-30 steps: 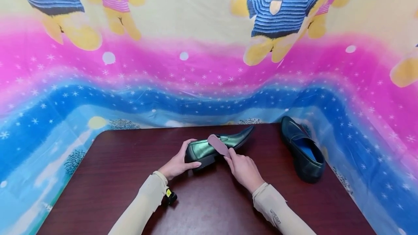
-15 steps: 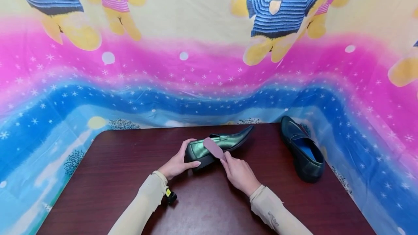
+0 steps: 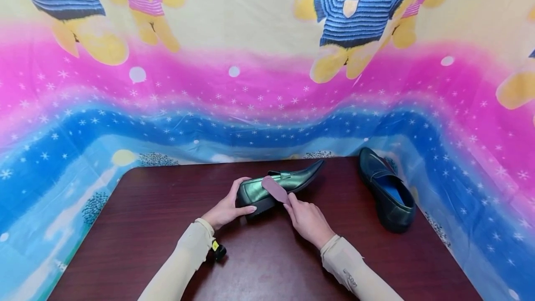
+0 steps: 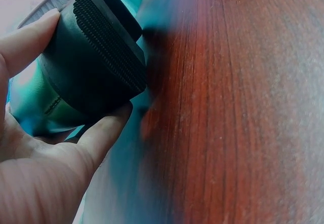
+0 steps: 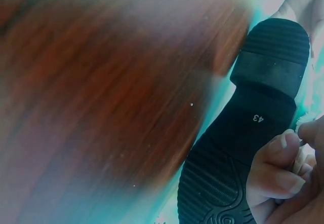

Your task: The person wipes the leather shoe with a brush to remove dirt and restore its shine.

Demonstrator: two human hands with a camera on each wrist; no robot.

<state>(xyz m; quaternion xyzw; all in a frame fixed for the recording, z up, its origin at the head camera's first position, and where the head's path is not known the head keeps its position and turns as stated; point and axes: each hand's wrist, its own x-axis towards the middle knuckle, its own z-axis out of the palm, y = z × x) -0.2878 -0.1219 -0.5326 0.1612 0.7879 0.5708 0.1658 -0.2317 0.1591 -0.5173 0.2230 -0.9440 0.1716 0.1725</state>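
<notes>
A dark green loafer [image 3: 298, 179] is held tilted on its side over the table, toe toward the far right. My left hand [image 3: 227, 208] grips it around the heel, thumb low by the heel block. In the left wrist view the black ridged heel [image 4: 96, 51] fills the grasp. My right hand [image 3: 311, 219] holds a shoe brush [image 3: 274, 190] by its handle, its flat back facing up and its head against the loafer's side. Pale bristles [image 5: 307, 117] show in the right wrist view, beside the black sole [image 5: 263, 107] marked 43.
A second loafer [image 3: 386, 192] with a blue insole stands at the right edge of the dark red-brown table [image 3: 146, 226]. Behind and around the table hangs a curtain [image 3: 251, 82] printed with bears. A small black device [image 3: 218, 251] is at the left wrist.
The brush and my right hand have shifted left and slightly down along the loafer's side toward the heel, with barely any movement in the last half second. My left hand keeps its hold.
</notes>
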